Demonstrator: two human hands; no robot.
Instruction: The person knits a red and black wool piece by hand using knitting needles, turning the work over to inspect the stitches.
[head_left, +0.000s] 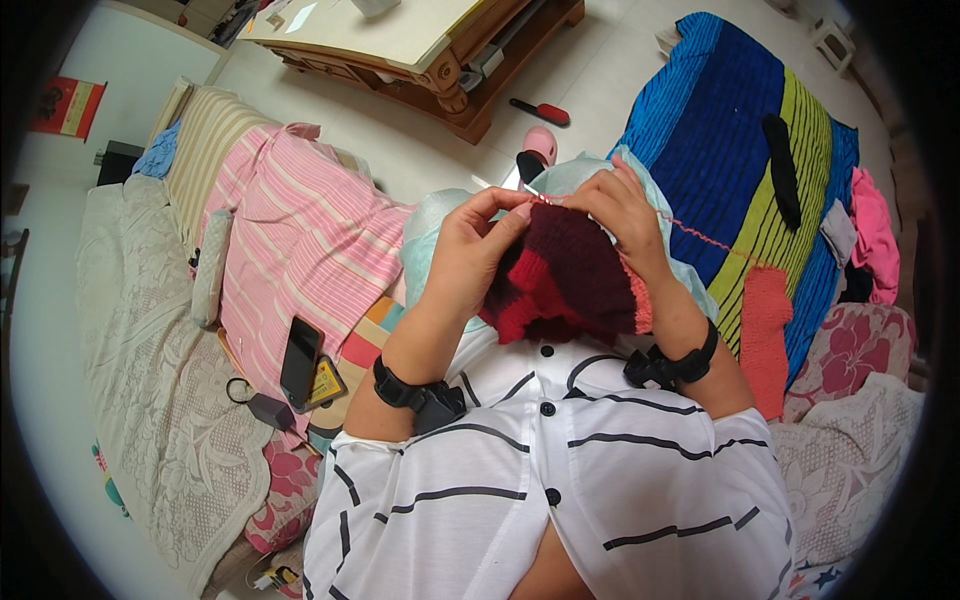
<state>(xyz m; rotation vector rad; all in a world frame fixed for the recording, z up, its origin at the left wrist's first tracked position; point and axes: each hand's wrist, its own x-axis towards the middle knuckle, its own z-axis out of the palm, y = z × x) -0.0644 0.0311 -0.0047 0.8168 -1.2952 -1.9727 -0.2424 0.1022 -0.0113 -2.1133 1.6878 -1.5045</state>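
Observation:
Over my lap hangs a knitted piece (574, 259) in dark maroon and bright red, with a coral strip along its right side. My left hand (480, 232) pinches its upper left edge between thumb and fingers. At the upper right edge, my right hand (622, 214) grips the work with bent fingers. A thin, pale needle (536, 196) shows between both hands; its other parts are hidden. Coral yarn (697, 234) runs from my right hand to a flat coral knitted piece (765, 337) on the right.
A striped blue and lime cloth (739, 127) with a black sock-like item (781, 171) spreads to my right. On the left, a smartphone (301, 352) lies on a yellow-labelled box (328, 381), near pink striped fabric (300, 202). A wooden coffee table (375, 37) stands ahead.

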